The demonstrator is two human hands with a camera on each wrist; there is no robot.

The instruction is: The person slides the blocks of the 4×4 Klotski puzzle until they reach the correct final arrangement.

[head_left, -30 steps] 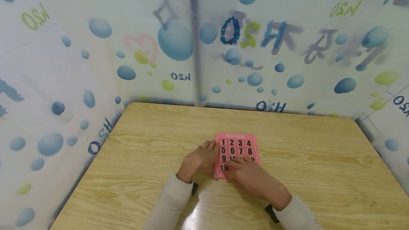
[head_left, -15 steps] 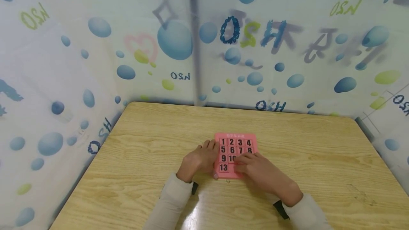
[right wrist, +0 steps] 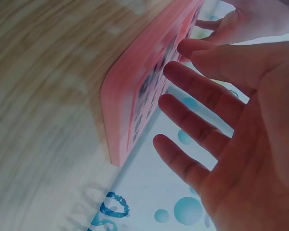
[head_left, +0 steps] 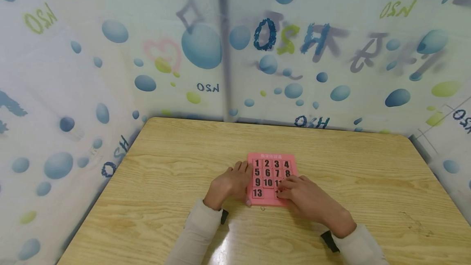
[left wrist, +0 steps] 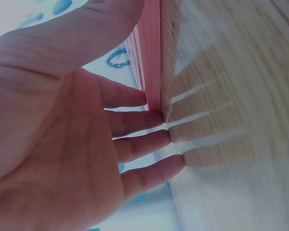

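A pink sliding number puzzle (head_left: pixel 271 156) lies flat on the wooden table, its black numbers running upright from 1 at the top left. In the bottom row, the 13 tile (head_left: pixel 257 193) is followed by a bare pink slot. My left hand (head_left: pixel 229 183) rests along the puzzle's left side; the left wrist view shows its straight fingers (left wrist: pixel 142 147) beside the pink edge, tips on the table. My right hand (head_left: pixel 312 200) reaches over the lower right tiles, fingertips touching them and hiding several. Its fingers (right wrist: pixel 192 118) look extended in the right wrist view.
The wooden table (head_left: pixel 176 146) spreads around the puzzle on every side. A wall covering (head_left: pixel 158 19) with blue and green bubble prints rises behind and to the left.
My right hand has moved right across the bottom row, uncovering the 13 and 10 tiles and the bare slot. The left hand stays in place.
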